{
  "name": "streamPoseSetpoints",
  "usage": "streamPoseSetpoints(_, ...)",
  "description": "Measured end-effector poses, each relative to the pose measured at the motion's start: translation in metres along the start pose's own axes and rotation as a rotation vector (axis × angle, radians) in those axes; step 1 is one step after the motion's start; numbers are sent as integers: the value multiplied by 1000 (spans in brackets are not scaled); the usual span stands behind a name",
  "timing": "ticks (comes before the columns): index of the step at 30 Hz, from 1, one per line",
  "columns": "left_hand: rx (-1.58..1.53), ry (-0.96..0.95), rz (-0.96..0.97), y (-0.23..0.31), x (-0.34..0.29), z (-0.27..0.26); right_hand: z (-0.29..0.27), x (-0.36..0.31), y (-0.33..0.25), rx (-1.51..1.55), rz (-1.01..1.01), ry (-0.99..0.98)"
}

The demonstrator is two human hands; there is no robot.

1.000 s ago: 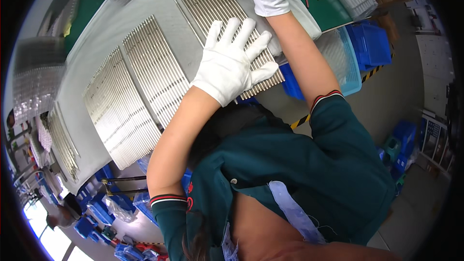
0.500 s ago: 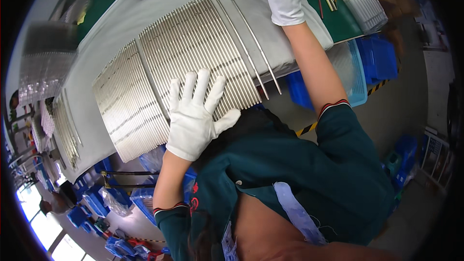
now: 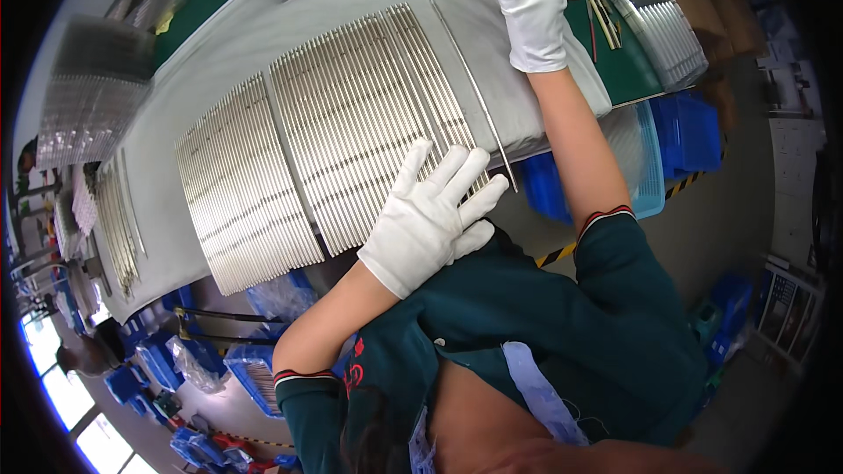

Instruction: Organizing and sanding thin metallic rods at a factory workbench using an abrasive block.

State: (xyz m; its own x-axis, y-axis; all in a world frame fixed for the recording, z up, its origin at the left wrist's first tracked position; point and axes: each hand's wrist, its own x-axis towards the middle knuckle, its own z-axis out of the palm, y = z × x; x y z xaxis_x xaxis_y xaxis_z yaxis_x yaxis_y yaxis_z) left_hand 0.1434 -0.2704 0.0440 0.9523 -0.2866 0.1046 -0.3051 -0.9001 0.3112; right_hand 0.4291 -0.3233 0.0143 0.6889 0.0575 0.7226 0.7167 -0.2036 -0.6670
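My left fingers (image 3: 462,177) are spread, palm down, over the near ends of a narrow row of metal rods (image 3: 428,79). I'd best press lightly and evenly, so none rolls or crosses. At eleven o'clock lies a wider rod block (image 3: 347,127), at half past nine another block (image 3: 241,189), at one a lone rod (image 3: 475,88) on the cloth-covered surface (image 3: 158,228). Beyond, at one, my right hand (image 3: 537,31) leaves view; its grip I cannot tell.

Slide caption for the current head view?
White-gloved left hand over rows of slender metal rods on pale cloth; gloved right hand at the top edge.
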Motion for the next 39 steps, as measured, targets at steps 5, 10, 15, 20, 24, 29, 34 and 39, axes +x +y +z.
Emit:
streamPoseSetpoints(5, -32, 34, 82, 4, 34, 17, -8, -4, 15, 178, 7, -114)
streamPoseSetpoints(10, -41, 25, 101, 7, 43, 20, -10, -7, 20, 51, 5, -103)
streamPoseSetpoints(15, -24, -2, 11, 3, 14, 2, -5, -5, 24, -30, -226, -22)
streamPoseSetpoints(20, 21, -8, -37, -2, -6, -13, -7, -8, 23, -45, -201, -52)
streamPoseSetpoints(24, 22, -16, -32, -1, -3, -8, -6, -6, 25, 27, -205, -75)
streamPoseSetpoints(29, -143, 146, 111, 6, 32, 11, -8, -5, 24, 78, -58, -116)
streamPoseSetpoints(34, -130, 169, 76, 2, 22, -2, -15, -5, 15, 100, 125, -145)
streamPoseSetpoints(39, 94, 111, -191, -11, -34, -25, -13, -5, 13, 36, -32, -126)
